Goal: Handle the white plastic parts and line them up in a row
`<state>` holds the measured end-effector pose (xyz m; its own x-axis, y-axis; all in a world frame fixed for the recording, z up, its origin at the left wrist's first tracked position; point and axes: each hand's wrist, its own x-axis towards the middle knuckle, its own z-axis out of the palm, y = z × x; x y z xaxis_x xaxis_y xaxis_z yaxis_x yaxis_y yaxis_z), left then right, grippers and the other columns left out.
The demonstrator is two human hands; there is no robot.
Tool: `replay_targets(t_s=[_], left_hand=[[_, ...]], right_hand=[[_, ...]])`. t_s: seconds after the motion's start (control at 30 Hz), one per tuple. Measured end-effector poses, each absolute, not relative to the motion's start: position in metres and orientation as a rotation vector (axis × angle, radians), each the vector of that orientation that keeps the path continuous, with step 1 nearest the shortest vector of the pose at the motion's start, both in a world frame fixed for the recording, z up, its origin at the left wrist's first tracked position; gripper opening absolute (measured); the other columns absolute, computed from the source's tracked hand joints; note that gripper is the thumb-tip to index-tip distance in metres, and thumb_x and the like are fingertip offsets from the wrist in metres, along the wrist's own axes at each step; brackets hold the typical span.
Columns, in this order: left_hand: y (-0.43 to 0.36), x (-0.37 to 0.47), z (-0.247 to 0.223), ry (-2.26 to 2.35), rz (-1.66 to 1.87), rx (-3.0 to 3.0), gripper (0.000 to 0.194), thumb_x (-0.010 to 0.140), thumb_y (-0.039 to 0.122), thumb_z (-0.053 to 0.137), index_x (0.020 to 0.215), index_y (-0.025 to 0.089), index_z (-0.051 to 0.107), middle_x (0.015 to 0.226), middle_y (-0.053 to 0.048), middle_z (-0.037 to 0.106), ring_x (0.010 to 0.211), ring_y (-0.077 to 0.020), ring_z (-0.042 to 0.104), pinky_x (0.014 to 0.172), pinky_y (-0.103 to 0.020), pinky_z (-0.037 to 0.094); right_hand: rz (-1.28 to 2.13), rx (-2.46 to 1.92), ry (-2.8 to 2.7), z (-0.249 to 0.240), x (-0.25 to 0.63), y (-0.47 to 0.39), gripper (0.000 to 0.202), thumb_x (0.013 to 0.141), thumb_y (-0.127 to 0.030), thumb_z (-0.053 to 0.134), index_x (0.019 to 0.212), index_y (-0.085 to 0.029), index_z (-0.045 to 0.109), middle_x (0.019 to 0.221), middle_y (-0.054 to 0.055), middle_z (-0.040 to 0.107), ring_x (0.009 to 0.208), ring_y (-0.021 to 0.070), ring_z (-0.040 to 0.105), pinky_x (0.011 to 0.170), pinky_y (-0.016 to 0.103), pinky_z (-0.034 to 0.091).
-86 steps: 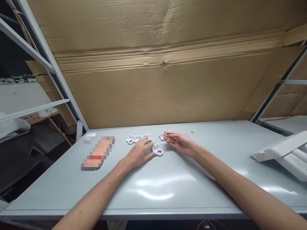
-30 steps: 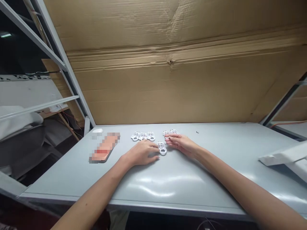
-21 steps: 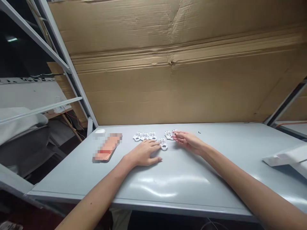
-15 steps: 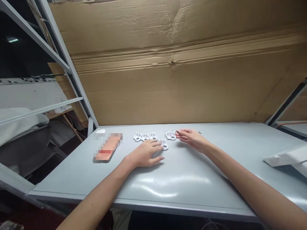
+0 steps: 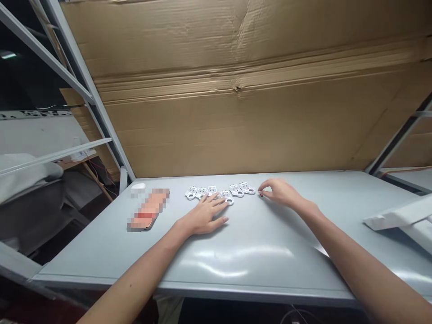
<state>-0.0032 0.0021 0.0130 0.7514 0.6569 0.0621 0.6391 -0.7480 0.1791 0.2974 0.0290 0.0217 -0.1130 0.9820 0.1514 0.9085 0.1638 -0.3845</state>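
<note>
Several flat white plastic pieces, each with a round hole at one end, lie in an uneven row on the grey table. My left hand rests open on the tabletop, its fingers spread and its fingertips over the nearest white piece and those just behind. To the right, my right hand has its thumb and index finger pinched together at the table surface. A tiny dark bit shows at those fingertips, too small to name. Just left of that pinch lies the rightmost white piece.
On the left lie a pixelated orange phone-like slab and a small white object. White folded strips lie at the right. A cardboard sheet stands behind the table, with metal shelf posts beside it.
My right hand has let go of the rightmost white piece and moved a little right, into a pinch at the table. The small black bit seen there is no longer visible. My left hand stays put.
</note>
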Motion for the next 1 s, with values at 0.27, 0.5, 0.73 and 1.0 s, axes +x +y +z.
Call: replay_targets(t_s=[0.27,0.5,0.73,1.0], left_hand=[[0.011,-0.004,0.009,1.12,0.215,2.744,0.059,0.1,0.054,0.035,0.151,0.023,0.034,0.159,-0.01,0.028,0.149,-0.0346,0.011,0.117,-0.063,0.005],[0.015,-0.001,0.008,1.217,0.201,2.693,0.057,0.103,0.052,0.028,0.151,0.022,0.035,0.159,-0.009,0.027,0.149,-0.0324,0.011,0.118,-0.059,0.01],[0.014,0.0,0.004,1.229,0.285,2.773,0.048,0.103,0.044,0.033,0.145,0.021,0.044,0.155,-0.01,0.037,0.147,-0.0324,0.022,0.118,-0.059,0.016],[0.005,-0.004,0.012,0.981,0.534,2.883,0.039,0.099,0.038,0.047,0.131,0.02,0.055,0.134,-0.012,0.058,0.121,-0.0279,0.057,0.102,-0.041,0.045]], right_hand=[[0.272,-1.907,-2.1,0.026,0.292,0.023,0.02,0.079,-0.023,0.06,0.09,-0.023,0.076,0.106,0.01,0.073,0.093,0.0279,0.066,0.071,0.033,0.047],[0.224,-1.897,-2.054,0.025,0.292,0.025,0.023,0.084,-0.026,0.056,0.099,-0.02,0.073,0.108,0.013,0.071,0.095,0.0305,0.065,0.073,0.037,0.048],[0.072,-1.323,-2.323,0.006,0.263,0.023,0.025,0.091,-0.022,0.049,0.106,-0.023,0.069,0.118,0.011,0.066,0.11,0.0278,0.059,0.093,0.043,0.048],[-0.145,-1.287,-2.467,0.001,0.227,0.001,0.021,0.093,-0.02,0.047,0.096,-0.018,0.068,0.121,0.017,0.062,0.128,0.0353,0.046,0.099,0.053,0.045]])
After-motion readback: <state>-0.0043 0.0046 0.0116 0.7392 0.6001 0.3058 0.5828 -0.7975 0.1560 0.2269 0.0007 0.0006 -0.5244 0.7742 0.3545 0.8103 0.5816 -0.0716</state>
